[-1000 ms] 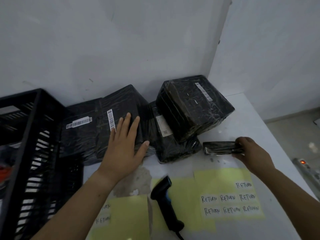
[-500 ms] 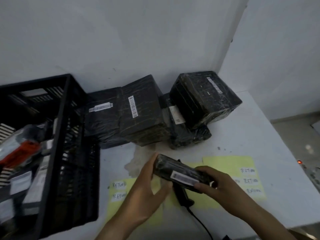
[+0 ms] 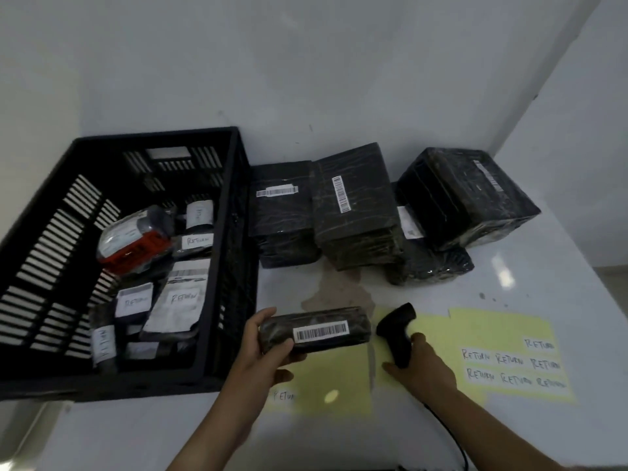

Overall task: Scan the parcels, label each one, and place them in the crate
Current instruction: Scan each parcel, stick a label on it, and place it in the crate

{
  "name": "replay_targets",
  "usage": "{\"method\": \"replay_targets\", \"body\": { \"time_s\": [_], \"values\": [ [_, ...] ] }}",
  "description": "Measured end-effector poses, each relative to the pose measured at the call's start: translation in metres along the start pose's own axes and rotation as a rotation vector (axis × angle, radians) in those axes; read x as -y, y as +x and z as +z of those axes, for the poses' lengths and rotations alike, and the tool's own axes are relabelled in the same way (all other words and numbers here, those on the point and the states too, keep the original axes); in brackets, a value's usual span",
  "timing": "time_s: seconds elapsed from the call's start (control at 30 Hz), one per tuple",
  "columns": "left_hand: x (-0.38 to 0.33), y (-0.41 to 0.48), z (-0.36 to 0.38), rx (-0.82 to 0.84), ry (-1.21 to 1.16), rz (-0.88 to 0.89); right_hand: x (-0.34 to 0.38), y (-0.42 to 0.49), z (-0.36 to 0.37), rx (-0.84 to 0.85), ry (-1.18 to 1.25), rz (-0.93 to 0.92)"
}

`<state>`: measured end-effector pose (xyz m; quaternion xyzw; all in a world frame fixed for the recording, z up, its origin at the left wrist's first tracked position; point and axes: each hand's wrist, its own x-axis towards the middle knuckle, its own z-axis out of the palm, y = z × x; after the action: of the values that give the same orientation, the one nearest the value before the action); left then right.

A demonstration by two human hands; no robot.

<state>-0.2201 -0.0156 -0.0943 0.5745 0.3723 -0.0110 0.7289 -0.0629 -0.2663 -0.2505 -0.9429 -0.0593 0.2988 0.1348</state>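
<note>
Crate (image 3: 238, 253) stood at left, part-filled. My left hand (image 3: 263, 351) gripped the parcel (image 3: 316, 329) just beside it, barcode up. My right hand (image 3: 423, 368) had let go of it and curled round the scanner (image 3: 396, 326): scanning looked next.

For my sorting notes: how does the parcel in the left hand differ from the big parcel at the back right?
The held parcel is small and slim; the big parcel is boxy. The held parcel sits in the left hand; the big parcel rests tilted on another parcel. Both are black-wrapped with white barcode stickers.
</note>
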Motion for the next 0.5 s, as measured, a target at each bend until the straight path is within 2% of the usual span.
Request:
{"method": "replay_targets", "body": {
  "time_s": [0.13, 0.27, 0.5],
  "values": [
    [0.001, 0.0, -0.01, -0.015, -0.039, 0.023, 0.003, 0.0, 0.004, -0.032, -0.107, -0.015],
    [-0.005, 0.005, -0.009, -0.027, -0.096, 0.071, 0.005, -0.034, -0.014, -0.046, 0.223, -0.021],
    [-0.001, 0.027, 0.006, -0.047, -0.132, 0.087, 0.035, -0.158, -0.078, -0.096, 0.703, -0.21]
  ]
}}
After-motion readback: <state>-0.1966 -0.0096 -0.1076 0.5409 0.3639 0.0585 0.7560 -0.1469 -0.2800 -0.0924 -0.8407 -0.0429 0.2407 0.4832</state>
